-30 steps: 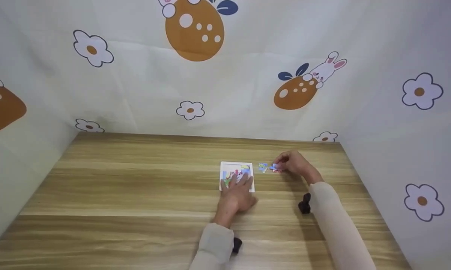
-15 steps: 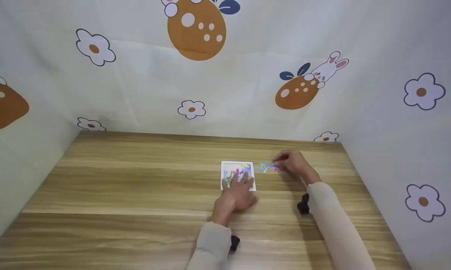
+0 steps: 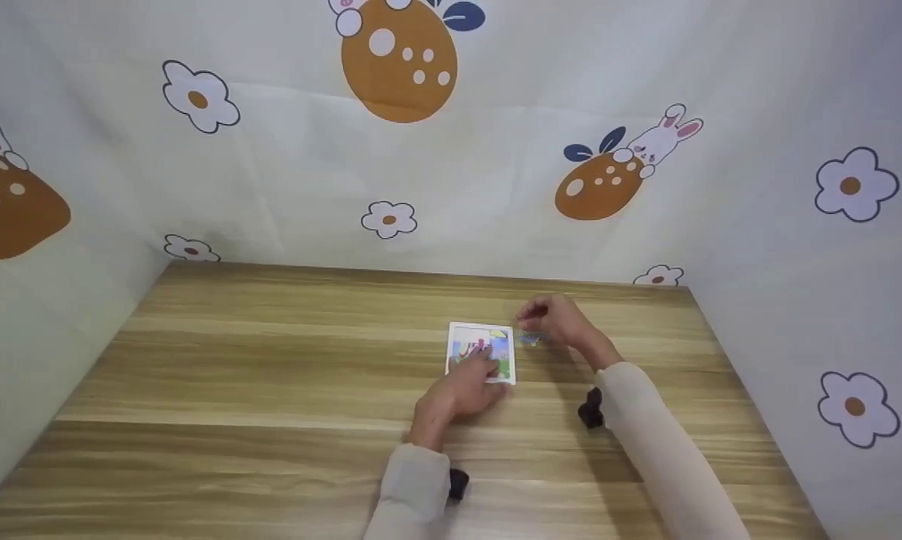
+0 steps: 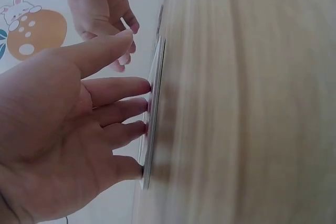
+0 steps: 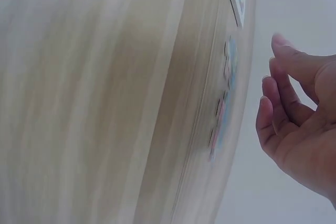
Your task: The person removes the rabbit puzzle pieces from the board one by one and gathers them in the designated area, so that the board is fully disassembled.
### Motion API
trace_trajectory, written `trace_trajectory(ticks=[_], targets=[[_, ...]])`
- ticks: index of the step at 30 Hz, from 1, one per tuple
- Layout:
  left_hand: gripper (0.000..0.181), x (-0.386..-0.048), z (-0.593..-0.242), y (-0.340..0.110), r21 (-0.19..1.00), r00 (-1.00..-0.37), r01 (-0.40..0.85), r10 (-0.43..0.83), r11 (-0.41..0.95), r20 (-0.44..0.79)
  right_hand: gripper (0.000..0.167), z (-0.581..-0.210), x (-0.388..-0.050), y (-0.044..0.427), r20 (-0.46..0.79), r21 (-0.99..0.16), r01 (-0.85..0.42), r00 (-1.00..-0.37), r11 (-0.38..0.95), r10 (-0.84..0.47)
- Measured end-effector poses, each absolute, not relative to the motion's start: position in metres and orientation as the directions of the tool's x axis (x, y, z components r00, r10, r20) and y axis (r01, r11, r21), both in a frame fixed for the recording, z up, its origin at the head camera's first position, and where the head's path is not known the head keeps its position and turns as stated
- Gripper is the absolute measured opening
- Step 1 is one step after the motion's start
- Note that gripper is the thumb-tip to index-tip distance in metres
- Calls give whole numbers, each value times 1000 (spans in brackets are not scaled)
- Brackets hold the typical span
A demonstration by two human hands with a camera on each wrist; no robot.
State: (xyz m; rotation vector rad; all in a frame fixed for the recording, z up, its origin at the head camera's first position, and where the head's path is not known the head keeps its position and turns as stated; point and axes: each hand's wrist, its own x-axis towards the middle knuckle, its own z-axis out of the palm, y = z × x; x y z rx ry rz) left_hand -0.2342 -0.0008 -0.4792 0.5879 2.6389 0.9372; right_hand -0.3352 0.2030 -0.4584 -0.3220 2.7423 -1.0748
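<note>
A small square jigsaw puzzle (image 3: 502, 350) in a white frame lies on the table, with a colourful picture in it. My left hand (image 3: 470, 384) rests its fingertips on this puzzle; the left wrist view shows the fingers extended to its face and the thumb raised. Up and to the right of the frame, my right hand (image 3: 560, 321) hovers with loosely bent fingers, and I see nothing between them. Below it, loose blue and pink puzzle pieces (image 5: 221, 121) lie flat on the wood, partly covered by the hand in the head view.
The wood-grain table (image 3: 271, 375) extends left and toward the front. A pale curtain (image 3: 301, 165) printed with flowers and rabbits encloses its back and sides. Black wrist devices (image 3: 591, 409) stick out under both sleeves.
My right hand has left the loose pieces, rising and shifting left toward the frame. My left hand has slid a little left and down, uncovering more of the picture. The camera view has shifted slightly.
</note>
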Motion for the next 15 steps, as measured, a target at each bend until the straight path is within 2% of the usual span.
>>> trace_trajectory(ticks=[3, 7, 15], targets=[[39, -234, -480, -2, 641, -874, 317, 477, 699, -87, 11, -459, -333, 194, -59, -683, -192, -947, 705, -316], [45, -233, -480, -4, 616, -868, 355, 493, 703, -62, 10, -462, -330, 184, -28, -671, -274, -919, 689, -392], [55, -231, -480, -8, 579, -846, 355, 515, 734, -134, 14, -467, -328, 176, -2, -572, -424, -856, 703, -517]])
